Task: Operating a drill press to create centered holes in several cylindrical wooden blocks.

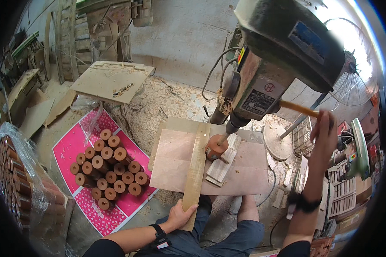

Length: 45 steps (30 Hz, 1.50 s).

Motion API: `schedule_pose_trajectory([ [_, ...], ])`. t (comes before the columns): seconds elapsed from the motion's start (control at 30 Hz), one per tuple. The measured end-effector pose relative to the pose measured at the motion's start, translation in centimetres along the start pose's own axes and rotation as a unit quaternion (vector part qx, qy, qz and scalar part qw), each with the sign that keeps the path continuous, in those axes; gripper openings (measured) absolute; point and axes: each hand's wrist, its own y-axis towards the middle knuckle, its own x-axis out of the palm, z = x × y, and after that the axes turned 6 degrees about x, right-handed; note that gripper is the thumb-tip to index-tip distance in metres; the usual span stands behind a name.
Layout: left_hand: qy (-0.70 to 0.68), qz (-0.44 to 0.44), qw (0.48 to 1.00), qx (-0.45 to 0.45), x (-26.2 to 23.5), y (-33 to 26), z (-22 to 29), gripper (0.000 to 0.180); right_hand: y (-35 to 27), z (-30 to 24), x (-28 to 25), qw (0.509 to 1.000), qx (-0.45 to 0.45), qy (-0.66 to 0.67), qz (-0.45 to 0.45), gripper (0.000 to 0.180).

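Observation:
My left hand [179,216] is closed round the near end of a long flat wooden strip [194,177], which runs away from me across the board-covered work table [170,160]. The strip's far part lies beside a reddish-brown wooden cylinder [216,147]. Above the cylinder is the drill press [261,81], its chuck [236,123] lowered and the bit reaching the cylinder's top. Against the cylinder's other side lie pale wooden strips [224,165]. My right hand [325,133] is raised at the right, wrapped round the end of the drill press's feed handle [299,108].
Several drilled wooden cylinders [111,176] stand on a pink sheet [128,210] at the left. Farther left is a plastic-wrapped stack of cylinders [19,171]. A dusty board [111,79] and wood shavings [158,96] lie behind. A fan [351,81] and crates [342,192] are at right.

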Motion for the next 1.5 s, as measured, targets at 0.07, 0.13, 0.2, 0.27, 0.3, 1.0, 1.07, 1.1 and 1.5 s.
schedule_pose_trajectory([
  [0.07, 0.005, 0.004, 1.0, 0.008, 0.2, 0.0, -0.2, 0.063, 4.7, 1.1, 1.9, 0.988, 0.019, 0.156, -0.015, 0.027],
  [0.13, -0.012, 0.007, 1.0, 0.015, 0.4, 0.1, -0.4, 0.063, 8.6, 3.2, 3.9, 0.979, 0.027, 0.197, -0.034, 0.021],
  [0.2, -0.007, 0.014, 1.0, 0.025, 0.5, 0.1, -0.6, 0.064, 11.6, 6.0, 6.2, 0.974, 0.146, 0.161, -0.058, 0.012],
  [0.27, -0.003, 0.008, 1.0, 0.014, 0.5, 0.1, -0.7, 0.064, 12.8, 8.8, 8.6, 0.963, 0.227, 0.122, -0.083, 0.015],
  [0.3, 0.0, 0.016, 1.0, 0.02, 0.5, 0.2, -0.6, 0.064, 12.8, 9.9, 10.5, 0.954, 0.259, 0.081, -0.123, 0.021],
  [1.0, 0.312, 0.194, 0.902, 0.229, -13.1, 14.2, 1.9, 0.082, -22.2, 6.5, -18.1, 0.831, 0.511, -0.086, -0.2, 0.023],
  [1.07, 0.194, 0.059, 0.949, 0.239, -7.4, 17.4, 4.6, 0.096, -24.5, 5.5, -18.5, 0.825, 0.527, -0.073, -0.19, 0.022],
  [1.1, 0.161, 0.045, 0.947, 0.275, -4.9, 18.7, 6.0, 0.098, -25.4, 5.0, -18.7, 0.838, 0.505, -0.034, -0.204, 0.022],
  [1.5, -0.037, 0.044, 0.968, 0.242, -1.5, 19.6, 9.0, 0.071, -30.0, 1.3, -20.4, 0.852, 0.484, -0.105, -0.168, 0.024],
])
